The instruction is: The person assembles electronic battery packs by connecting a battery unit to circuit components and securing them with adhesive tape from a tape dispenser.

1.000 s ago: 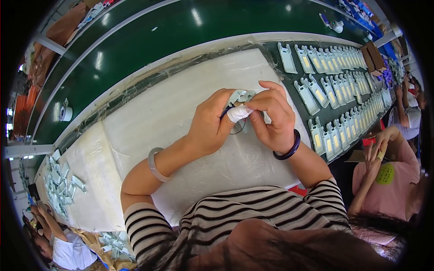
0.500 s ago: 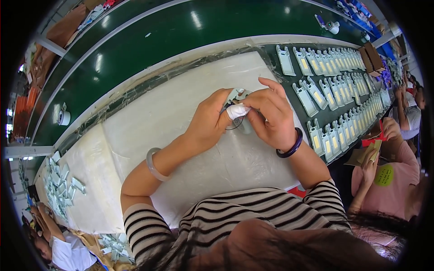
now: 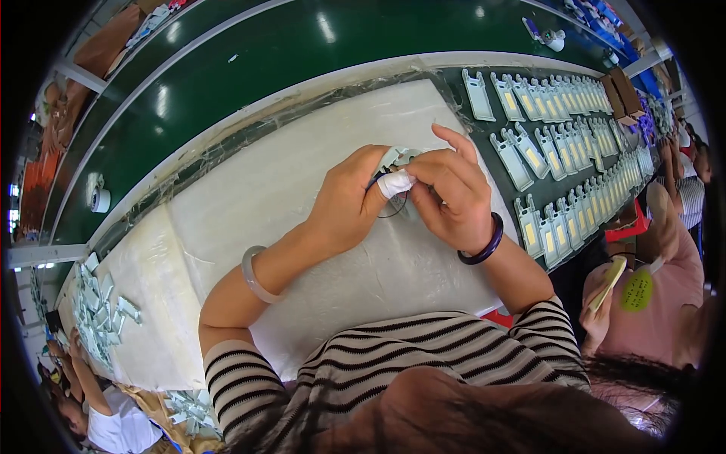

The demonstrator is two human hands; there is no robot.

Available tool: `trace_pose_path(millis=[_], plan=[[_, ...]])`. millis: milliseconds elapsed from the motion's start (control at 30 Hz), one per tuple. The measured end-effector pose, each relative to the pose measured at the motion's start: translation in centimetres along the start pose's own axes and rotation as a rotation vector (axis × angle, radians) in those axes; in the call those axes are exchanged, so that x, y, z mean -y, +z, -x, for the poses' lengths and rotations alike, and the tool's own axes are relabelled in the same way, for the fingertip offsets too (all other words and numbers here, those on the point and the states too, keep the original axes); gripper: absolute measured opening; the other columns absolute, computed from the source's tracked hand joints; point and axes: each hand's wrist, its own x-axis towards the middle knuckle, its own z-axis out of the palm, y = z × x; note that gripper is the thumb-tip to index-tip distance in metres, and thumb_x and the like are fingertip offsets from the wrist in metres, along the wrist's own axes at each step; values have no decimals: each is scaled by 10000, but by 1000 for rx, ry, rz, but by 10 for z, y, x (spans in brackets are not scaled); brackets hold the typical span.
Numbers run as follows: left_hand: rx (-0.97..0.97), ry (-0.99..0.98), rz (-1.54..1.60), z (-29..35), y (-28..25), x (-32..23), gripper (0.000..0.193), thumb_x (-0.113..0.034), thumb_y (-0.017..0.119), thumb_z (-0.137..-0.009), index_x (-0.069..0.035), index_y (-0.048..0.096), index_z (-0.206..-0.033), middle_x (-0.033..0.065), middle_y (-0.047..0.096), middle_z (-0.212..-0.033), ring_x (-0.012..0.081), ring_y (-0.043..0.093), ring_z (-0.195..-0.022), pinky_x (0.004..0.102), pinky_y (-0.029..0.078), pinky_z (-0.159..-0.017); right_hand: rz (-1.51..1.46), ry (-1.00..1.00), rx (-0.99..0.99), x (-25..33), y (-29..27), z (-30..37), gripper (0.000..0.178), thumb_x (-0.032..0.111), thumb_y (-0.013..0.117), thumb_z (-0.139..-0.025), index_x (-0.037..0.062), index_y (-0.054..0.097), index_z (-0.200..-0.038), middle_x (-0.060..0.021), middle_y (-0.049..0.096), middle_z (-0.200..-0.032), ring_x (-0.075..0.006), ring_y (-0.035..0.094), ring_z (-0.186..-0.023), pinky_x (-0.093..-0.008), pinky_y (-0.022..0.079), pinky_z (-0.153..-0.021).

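Over the middle of the padded work surface, my left hand (image 3: 342, 200) is closed around a small pale green plastic part (image 3: 392, 157). White wrapping covers its thumb, which presses on the part. A thin dark wire (image 3: 389, 216) loops below the thumb. Close against it, my right hand (image 3: 460, 198) has its thumb and fingers pinched together at the part's right side, one finger raised. What this pinch holds is hidden behind the fingers. The part is mostly covered by both hands.
Rows of pale green casings (image 3: 556, 155), many with yellow panels, lie at the right. A heap of loose pale pieces (image 3: 102, 314) sits at the far left. Beyond the white padding (image 3: 249, 212) runs a green conveyor belt (image 3: 249, 83). Co-workers sit on both sides.
My hands keep nearly the same grip and place, with only slight finger movement. At the right, a co-worker's arm and the yellowish piece in that person's hand have shifted.
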Motion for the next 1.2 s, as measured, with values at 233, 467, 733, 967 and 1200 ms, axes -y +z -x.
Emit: trace_pose_path(millis=[233, 467, 733, 967, 1200], plan=[[115, -240, 205, -5, -7, -10, 338, -211, 613, -900, -23, 553, -1175, 98, 613, -906, 206, 576, -710, 319, 482, -673, 18, -49, -22, -5, -2, -1, 275, -58, 686, -650, 46, 643, -901, -61, 649, -831, -204, 632, -763, -479, 386, -1002], [102, -138, 172, -1, -10, -9, 517, -260, 685, -850, -45, 493, -1279, 123, 606, -1028, 232, 599, -883, 319, 480, -793, 11, -104, -28, -2, -7, -1, 323, -55, 691, -626, 69, 653, -921, -41, 653, -845, -182, 626, -773, -490, 369, -1003], [44, 10, 73, -3, -9, -6, 566, -237, 714, -839, -49, 480, -1319, 14, 542, -976, 63, 522, -669, 203, 453, -541, 28, -114, -39, -3, -6, -2, 341, -56, 696, -612, 75, 654, -924, -31, 660, -860, -175, 626, -786, -485, 367, -1004], [40, 28, 36, -4, -10, -8, 582, -261, 720, -828, -45, 485, -1314, 41, 559, -1007, 86, 547, -723, 224, 473, -595, 25, -113, -28, -3, -7, -2, 345, -57, 699, -606, 78, 652, -920, -25, 669, -875, -171, 627, -785, -483, 363, -1008], [8, 182, -93, -5, -9, -7, 555, -244, 712, -813, -57, 478, -1281, 151, 570, -1018, 297, 577, -866, 344, 472, -762, 42, -131, -19, -4, -9, -3, 344, -57, 702, -610, 70, 654, -926, -29, 660, -854, -172, 625, -776, -486, 361, -1011]])
